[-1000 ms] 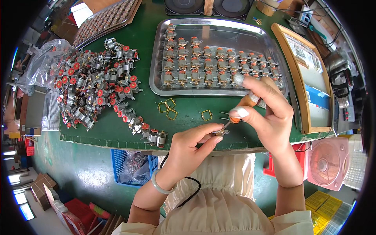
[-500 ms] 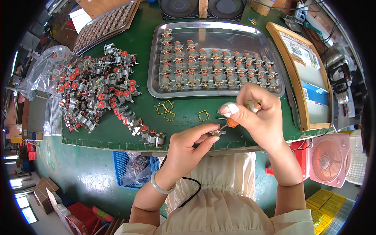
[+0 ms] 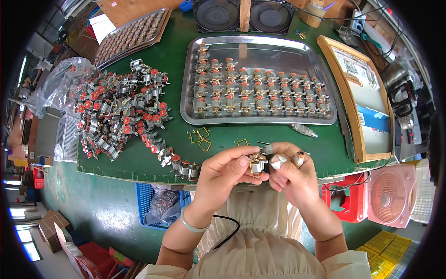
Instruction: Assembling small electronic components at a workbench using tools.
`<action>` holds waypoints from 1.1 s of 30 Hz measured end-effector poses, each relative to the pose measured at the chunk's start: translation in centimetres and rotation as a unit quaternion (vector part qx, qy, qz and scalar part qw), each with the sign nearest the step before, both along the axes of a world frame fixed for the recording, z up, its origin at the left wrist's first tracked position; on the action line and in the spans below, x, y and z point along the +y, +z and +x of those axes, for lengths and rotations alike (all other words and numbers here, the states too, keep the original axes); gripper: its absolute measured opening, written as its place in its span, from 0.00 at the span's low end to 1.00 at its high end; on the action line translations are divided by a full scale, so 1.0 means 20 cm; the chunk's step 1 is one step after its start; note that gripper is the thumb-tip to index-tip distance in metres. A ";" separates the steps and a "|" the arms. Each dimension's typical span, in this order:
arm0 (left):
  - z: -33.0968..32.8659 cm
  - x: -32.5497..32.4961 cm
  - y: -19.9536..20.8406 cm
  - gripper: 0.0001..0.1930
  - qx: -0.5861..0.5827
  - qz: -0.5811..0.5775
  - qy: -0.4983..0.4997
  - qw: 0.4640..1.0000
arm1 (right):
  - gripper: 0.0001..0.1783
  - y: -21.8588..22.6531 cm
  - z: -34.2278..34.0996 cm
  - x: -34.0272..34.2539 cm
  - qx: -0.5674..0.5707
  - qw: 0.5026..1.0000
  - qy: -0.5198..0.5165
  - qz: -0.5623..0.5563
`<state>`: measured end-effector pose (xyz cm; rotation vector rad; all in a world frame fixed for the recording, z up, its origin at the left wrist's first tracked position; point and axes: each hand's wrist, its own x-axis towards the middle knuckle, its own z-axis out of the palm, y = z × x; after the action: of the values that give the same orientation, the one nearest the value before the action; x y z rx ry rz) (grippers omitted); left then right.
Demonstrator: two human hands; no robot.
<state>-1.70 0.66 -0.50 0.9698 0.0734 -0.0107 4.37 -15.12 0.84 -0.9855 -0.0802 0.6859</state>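
My left hand (image 3: pixel 227 174) pinches a small silver coil part (image 3: pixel 257 166) with a brass-coloured frame, above the table's near edge. My right hand (image 3: pixel 295 174), with white wrapping on the thumb, is closed beside it, its fingertips at the part's right side. The orange-brown end of a screwdriver-like tool (image 3: pixel 300 158) sticks out of this hand; the fingers hide the rest. Just beyond my hands lie a loose brass frame (image 3: pixel 242 142) and a thin metal pin (image 3: pixel 264 142). Several more brass frames (image 3: pixel 200 138) lie farther left.
A metal tray (image 3: pixel 288 46) holds rows of orange-topped parts. Left of it is a heap of similar parts (image 3: pixel 125 116), trailing toward my left hand. A grey wrapped tool (image 3: pixel 303 130) lies below the tray. A wooden-framed box (image 3: pixel 348 93) stands at right, two round speakers (image 3: pixel 216 16) behind.
My right hand has come down and inward to the part. The part is turned, its silver side showing. The orange front of the tool is now hidden; the grey wrapped tool shows on the table.
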 end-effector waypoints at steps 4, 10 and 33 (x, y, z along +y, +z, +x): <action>0.00 -0.01 0.01 0.16 0.010 -0.021 -0.019 1.000 | 0.10 -0.02 -0.01 0.02 -0.026 0.998 -0.042 0.040; 0.00 -0.01 0.01 0.16 0.008 -0.029 -0.025 0.999 | 0.08 -0.03 -0.02 0.03 -0.047 0.996 -0.060 0.040; 0.00 -0.09 0.03 0.07 -0.110 0.165 0.160 0.967 | 0.15 -0.07 -0.12 0.04 -0.071 0.997 -0.011 0.034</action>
<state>-1.78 -1.18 0.15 1.2770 0.0269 0.4166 2.07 -14.25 -0.61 -0.9678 -0.2160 0.5887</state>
